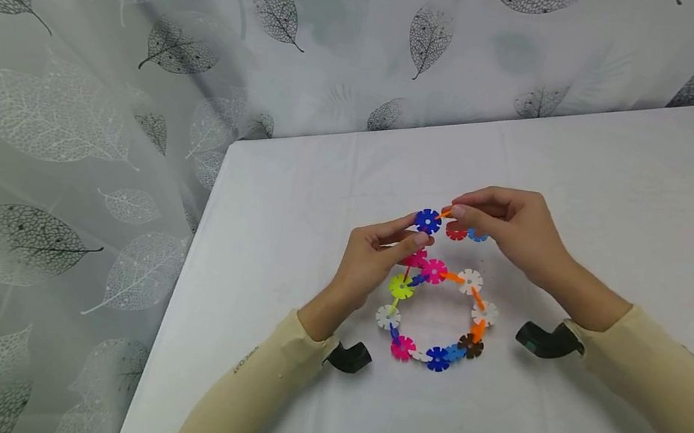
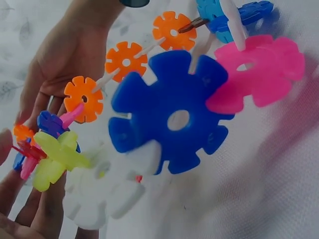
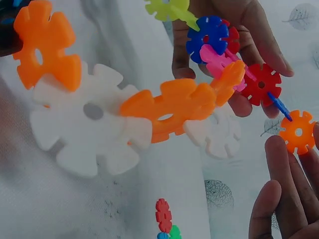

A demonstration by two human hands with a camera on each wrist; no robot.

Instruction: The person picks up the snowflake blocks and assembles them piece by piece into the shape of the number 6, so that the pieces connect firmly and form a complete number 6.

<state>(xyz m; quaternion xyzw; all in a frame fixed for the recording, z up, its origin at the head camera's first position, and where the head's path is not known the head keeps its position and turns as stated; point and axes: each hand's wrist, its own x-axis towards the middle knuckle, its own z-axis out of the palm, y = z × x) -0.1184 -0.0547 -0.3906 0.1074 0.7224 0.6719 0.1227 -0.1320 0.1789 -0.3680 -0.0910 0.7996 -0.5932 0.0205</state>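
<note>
A loop of linked, notched plastic flower discs hangs below both hands, with a white disc (image 1: 471, 282), a yellow-green disc (image 1: 402, 286) and a brown disc (image 1: 470, 346) among them. At its top, my left hand (image 1: 362, 257) pinches the chain near a blue disc (image 1: 428, 222) and a red disc (image 3: 261, 84). Thumb and fingertips of my right hand (image 1: 516, 224) pinch an orange disc (image 3: 297, 132), joined edge-on to the red one through a thin blue disc (image 3: 280, 105). Close to the left wrist camera hangs a large-looking blue disc (image 2: 169, 112).
Loose discs, a red one (image 1: 456, 232) and a light blue one (image 1: 479, 236), lie on the white table (image 1: 289, 238) behind the right hand. Black wrist cameras (image 1: 350, 357) jut from both sleeves. A leaf-patterned curtain (image 1: 348, 35) borders the back and left.
</note>
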